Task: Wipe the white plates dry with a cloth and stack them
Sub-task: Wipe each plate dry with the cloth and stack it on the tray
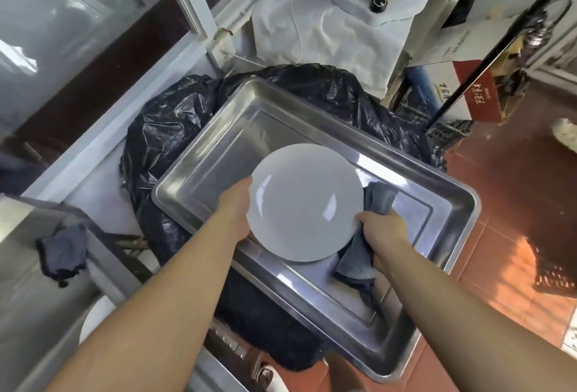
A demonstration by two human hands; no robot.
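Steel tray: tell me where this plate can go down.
The steel tray is bare across its far-left half, between the far rim and the white plate held by the left hand. The near-right corner is bare too. The right side is crowded by the right hand gripping the blue cloth.

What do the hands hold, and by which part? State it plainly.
The left hand holds the white plate by its left rim. The right hand grips the blue-grey cloth bunched against the plate's lower right rim.
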